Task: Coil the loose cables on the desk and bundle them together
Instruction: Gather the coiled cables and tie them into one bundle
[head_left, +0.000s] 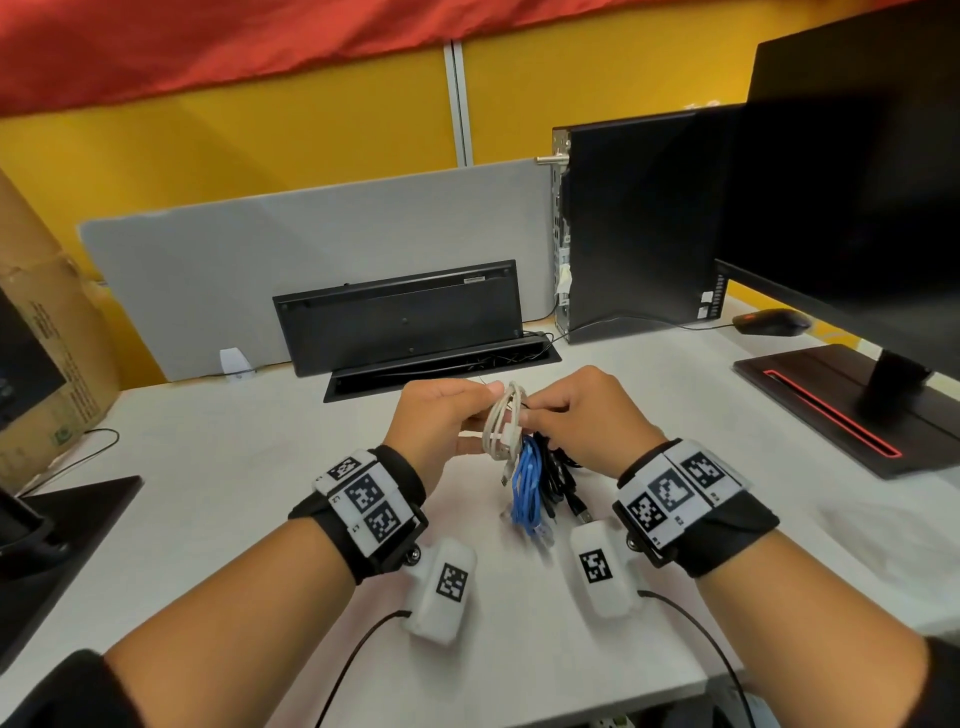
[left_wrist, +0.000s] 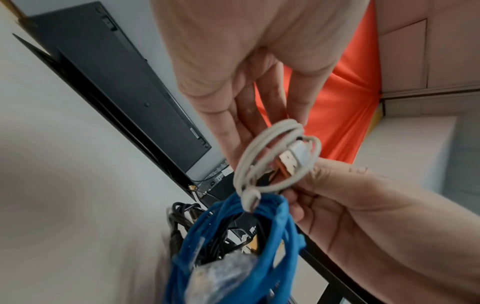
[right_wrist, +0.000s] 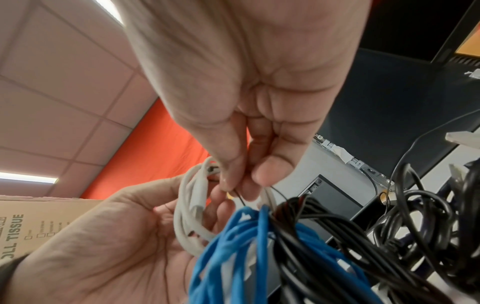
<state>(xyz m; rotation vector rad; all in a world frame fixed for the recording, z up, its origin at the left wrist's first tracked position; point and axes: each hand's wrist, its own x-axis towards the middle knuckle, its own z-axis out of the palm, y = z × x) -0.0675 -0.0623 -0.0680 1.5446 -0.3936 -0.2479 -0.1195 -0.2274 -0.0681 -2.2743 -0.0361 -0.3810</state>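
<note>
Both hands hold a cable bundle just above the white desk (head_left: 234, 493). A coiled white USB cable (head_left: 501, 421) (left_wrist: 259, 154) (right_wrist: 187, 205) sits on top. Below it hang a blue network cable coil (head_left: 527, 488) (left_wrist: 233, 236) (right_wrist: 233, 246) and black cables (head_left: 558, 473) (right_wrist: 324, 236). My left hand (head_left: 441, 421) (left_wrist: 228, 61) (right_wrist: 116, 246) grips the white coil. My right hand (head_left: 582, 415) (right_wrist: 246, 82) (left_wrist: 363, 205) pinches a thin black wire (right_wrist: 240, 197) between thumb and finger at the top of the bundle.
A black keyboard (head_left: 400, 317) leans on edge against the grey partition, behind an open cable slot (head_left: 441, 369). A PC tower (head_left: 639, 228), a mouse (head_left: 771, 322), a monitor (head_left: 857, 182) and its base (head_left: 831, 410) stand on the right. A cardboard box (head_left: 47, 338) is at the left.
</note>
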